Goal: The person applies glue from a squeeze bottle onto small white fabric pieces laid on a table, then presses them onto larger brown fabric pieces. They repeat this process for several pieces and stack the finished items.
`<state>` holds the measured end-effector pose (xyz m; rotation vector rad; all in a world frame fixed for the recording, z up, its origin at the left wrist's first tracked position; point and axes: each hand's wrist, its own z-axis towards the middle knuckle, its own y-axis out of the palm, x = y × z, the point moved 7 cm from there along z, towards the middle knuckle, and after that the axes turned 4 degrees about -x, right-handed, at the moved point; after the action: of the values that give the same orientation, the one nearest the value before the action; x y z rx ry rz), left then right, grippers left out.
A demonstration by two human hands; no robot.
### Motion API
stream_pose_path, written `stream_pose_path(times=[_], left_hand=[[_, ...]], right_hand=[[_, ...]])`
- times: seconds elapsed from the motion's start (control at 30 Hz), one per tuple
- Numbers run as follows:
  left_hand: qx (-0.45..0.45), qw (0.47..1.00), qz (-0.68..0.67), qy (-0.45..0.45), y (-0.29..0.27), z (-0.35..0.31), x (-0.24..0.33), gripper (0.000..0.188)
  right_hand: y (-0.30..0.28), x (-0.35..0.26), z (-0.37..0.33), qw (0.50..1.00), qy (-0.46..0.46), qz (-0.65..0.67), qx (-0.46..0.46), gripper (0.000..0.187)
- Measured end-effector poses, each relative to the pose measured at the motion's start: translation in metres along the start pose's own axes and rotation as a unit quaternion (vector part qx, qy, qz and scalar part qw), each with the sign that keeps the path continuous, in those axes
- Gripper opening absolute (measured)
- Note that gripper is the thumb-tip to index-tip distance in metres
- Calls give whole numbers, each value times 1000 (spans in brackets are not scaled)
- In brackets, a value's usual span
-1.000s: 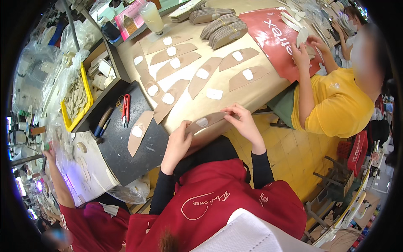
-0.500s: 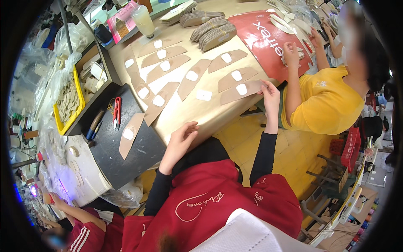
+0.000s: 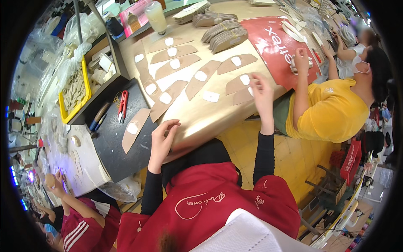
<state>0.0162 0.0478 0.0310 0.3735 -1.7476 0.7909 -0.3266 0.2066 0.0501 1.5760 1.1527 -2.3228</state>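
My left hand (image 3: 161, 142) is loosely curled at the table's near edge, thumb and fingers apart, holding nothing. Over the right end of the brown paper-covered table (image 3: 197, 119) hangs my right hand (image 3: 262, 98), fingers bent and slightly apart, with nothing visible in them. It partly hides a flat brown cut piece (image 3: 241, 98) and its white patch. Just beyond lies another brown piece (image 3: 233, 87) with a white patch. Several similar pieces (image 3: 201, 80) are spread across the paper. A small white square (image 3: 210, 96) lies between them. One patched piece (image 3: 135, 131) rests on the black mat (image 3: 115, 155).
Stacks of bundled brown pieces (image 3: 226, 38) and a bottle of pale liquid (image 3: 156, 19) stand at the back. Red snips (image 3: 122, 107) lie on the mat beside a yellow-rimmed basket (image 3: 87, 90). A co-worker in yellow (image 3: 327, 105) works at the right by a red sheet (image 3: 268, 42).
My right hand has come left and inward from the nearest piece's tip to above its patch. My left hand has shifted slightly left. The view has turned a little.
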Motion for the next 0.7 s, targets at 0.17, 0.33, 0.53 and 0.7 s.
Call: stream_pose_path(times=[0.17, 0.33, 0.53, 0.7], left_hand=[[50, 998, 7, 25, -3, 7, -3, 15], [67, 997, 8, 38, -5, 5, -8, 13], [70, 996, 13, 53, -5, 6, -6, 12], [63, 997, -16, 38, -5, 6, -10, 13]], right_hand=[[80, -49, 23, 977, -157, -47, -135, 33], [117, -51, 69, 969, -150, -135, -141, 36], [130, -57, 73, 949, -173, -221, -142, 36], [99, -31, 64, 963, -2, 140, -232, 30]])
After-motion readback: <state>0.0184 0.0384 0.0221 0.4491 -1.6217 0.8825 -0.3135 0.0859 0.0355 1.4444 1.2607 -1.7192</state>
